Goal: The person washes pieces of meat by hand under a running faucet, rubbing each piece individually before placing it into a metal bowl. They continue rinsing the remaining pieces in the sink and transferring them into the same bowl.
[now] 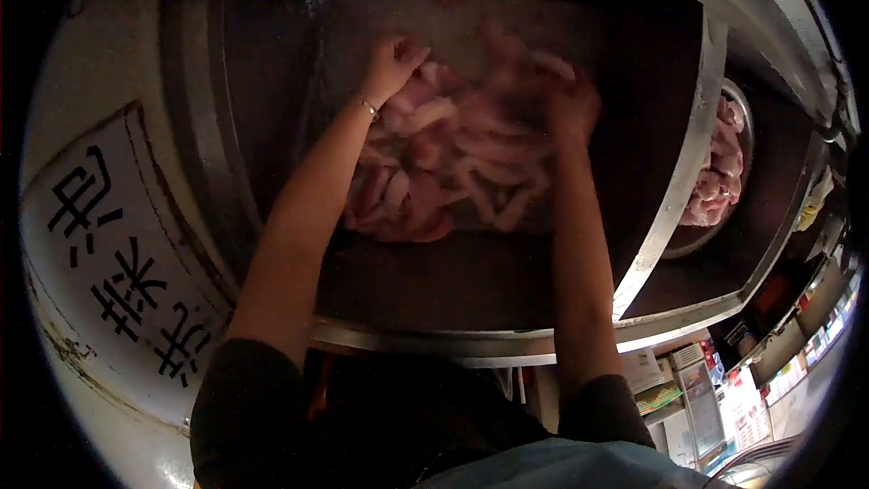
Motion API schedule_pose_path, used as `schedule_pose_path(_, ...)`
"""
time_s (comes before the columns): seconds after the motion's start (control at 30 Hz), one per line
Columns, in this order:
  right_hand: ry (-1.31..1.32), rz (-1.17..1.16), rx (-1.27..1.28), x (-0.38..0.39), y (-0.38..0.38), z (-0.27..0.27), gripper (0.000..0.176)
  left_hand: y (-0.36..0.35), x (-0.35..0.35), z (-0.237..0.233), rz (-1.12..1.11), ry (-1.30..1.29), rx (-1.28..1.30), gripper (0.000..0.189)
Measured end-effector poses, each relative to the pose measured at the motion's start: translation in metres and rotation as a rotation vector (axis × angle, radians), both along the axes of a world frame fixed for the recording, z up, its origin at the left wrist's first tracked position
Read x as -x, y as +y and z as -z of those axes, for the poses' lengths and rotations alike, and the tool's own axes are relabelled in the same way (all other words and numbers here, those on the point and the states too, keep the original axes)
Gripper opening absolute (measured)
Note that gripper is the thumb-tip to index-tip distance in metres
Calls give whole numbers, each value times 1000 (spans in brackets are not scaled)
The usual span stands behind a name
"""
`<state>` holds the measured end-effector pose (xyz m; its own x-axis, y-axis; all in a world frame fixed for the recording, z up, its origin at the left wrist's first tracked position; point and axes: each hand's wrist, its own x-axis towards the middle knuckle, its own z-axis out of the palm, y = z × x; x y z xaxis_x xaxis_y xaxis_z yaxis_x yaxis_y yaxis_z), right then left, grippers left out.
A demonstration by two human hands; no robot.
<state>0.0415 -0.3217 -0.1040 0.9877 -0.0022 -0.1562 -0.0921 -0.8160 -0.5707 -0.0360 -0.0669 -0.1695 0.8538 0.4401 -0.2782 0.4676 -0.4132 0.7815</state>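
Pale pink pieces of raw meat lie in cloudy water in a deep metal sink. At the upper left of the pile is my left hand, its fingers curled, with a piece of meat just beside them. What the fingers pinch, if anything, is too small to make out. My right hand is partly under the water at the pile's right side, near a pale piece; its fingers are blurred and hidden. A thin bracelet circles my left wrist.
A metal divider separates the sink from a second basin on the right, which holds a round metal bowl with more raw meat. A white sign with black characters is at the left. Shelves with boxes stand at the lower right.
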Motion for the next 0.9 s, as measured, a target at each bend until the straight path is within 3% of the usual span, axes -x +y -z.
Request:
schedule_pose_path(0.07,-49,3,-71,-3,1,-43,29,-1,11,-10,78,10,-21,30)
schedule_pose_path(0.13,-103,10,-127,-1,-2,-84,31,6,22,-10,289,217,-80,41)
schedule_pose_path(0.27,-131,155,-469,1,-13,-167,38,1,30,-42,281,357,161,40)
schedule_pose_path(0.3,-187,181,-433,0,-16,-191,39,3,36,-38,261,301,443,38)
schedule_pose_path(0.33,-434,41,-243,-3,-32,-203,39,7,44,-31,246,248,730,36)
schedule_pose_path(0.4,-478,183,-427,0,-52,-234,38,28,69,0,197,350,967,32)
schedule_pose_path(0.47,-556,251,-400,3,-88,-256,34,16,71,-56,360,474,480,30)
schedule_pose_path(0.53,-603,297,-421,1,-130,-270,33,32,108,5,453,318,270,28)
schedule_pose_path(0.57,-598,327,-407,0,-146,-275,35,21,101,-17,468,305,277,28)
schedule_pose_path(0.63,-568,361,-413,4,-177,-274,37,0,79,-83,639,458,-248,26)
schedule_pose_path(0.67,-522,390,-429,6,-195,-267,40,-3,79,-82,647,444,-245,26)
schedule_pose_path(0.73,-472,374,-200,8,-248,-229,46,-10,79,-76,702,494,-455,23)
schedule_pose_path(0.8,-245,451,-44,19,-286,-187,60,-12,75,-78,660,499,-337,21)
schedule_pose_path(0.83,-333,378,12,29,-297,-163,64,-12,75,-81,602,519,-222,20)
schedule_pose_path(0.9,-408,188,182,33,-286,-144,71,-13,78,-85,566,474,-235,23)
